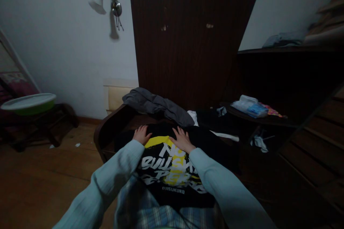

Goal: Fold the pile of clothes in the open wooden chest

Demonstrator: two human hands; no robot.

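A black T-shirt (172, 198) with white and yellow lettering lies spread out in front of me, its near part close to my plaid clothing. My left hand (142, 135) rests flat on the far left part of the shirt, beside the yellow band of the print. On the right of that band lies my right hand (182, 139), palm down with fingers spread. Neither hand grips the cloth. Just beyond the shirt, a crumpled grey garment (158, 105) is heaped along the back of the dark wooden surface (107, 128).
A dark wooden panel (188, 43) stands upright behind. To the right, a shelf holds plastic packs (249, 106), with a white cloth (260, 144) below. On the left, a green basin (30, 104) sits on a dark stool. A wall lamp (99, 0) hangs above.
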